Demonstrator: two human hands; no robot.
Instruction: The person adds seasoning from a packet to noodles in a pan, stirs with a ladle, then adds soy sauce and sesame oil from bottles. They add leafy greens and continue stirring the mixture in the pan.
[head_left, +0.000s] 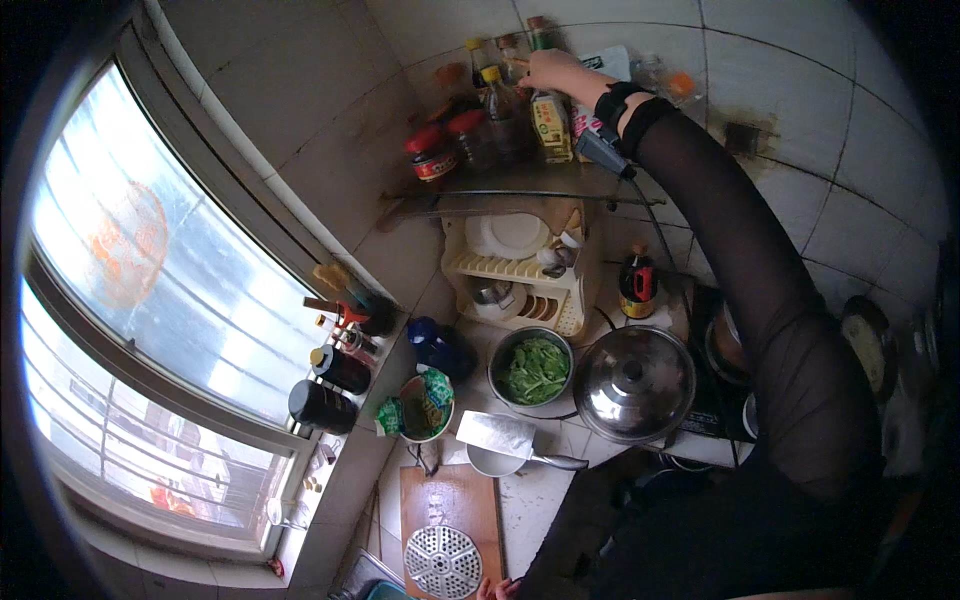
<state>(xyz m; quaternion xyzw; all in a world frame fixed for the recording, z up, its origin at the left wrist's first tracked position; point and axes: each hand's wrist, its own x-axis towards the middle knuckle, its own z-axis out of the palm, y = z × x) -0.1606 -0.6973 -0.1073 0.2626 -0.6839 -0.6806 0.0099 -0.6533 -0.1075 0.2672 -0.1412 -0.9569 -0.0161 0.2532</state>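
My right hand (553, 71) reaches to the shelf at the top, above a bottle of yellow oil (551, 127) and beside a green-necked bottle (538, 34); whether its fingers grip a bottle cannot be told. Around it stand a yellow-capped bottle (498, 101) and red-lidded jars (430, 154). Only the fingertips of my left hand (498, 589) show at the bottom edge, near a perforated metal steamer plate (443, 562) on a wooden cutting board (450, 487). A cleaver (496, 433) lies across a white bowl (495, 461). Leafy greens (535, 371) fill a metal bowl.
A lidded metal pan (634, 384) stands by the stove. Behind are a dish rack (517, 266) and a dark sauce bottle (638, 285). A cable (654, 214) hangs from the shelf plug. More bottles (322, 405) line the windowsill at left.
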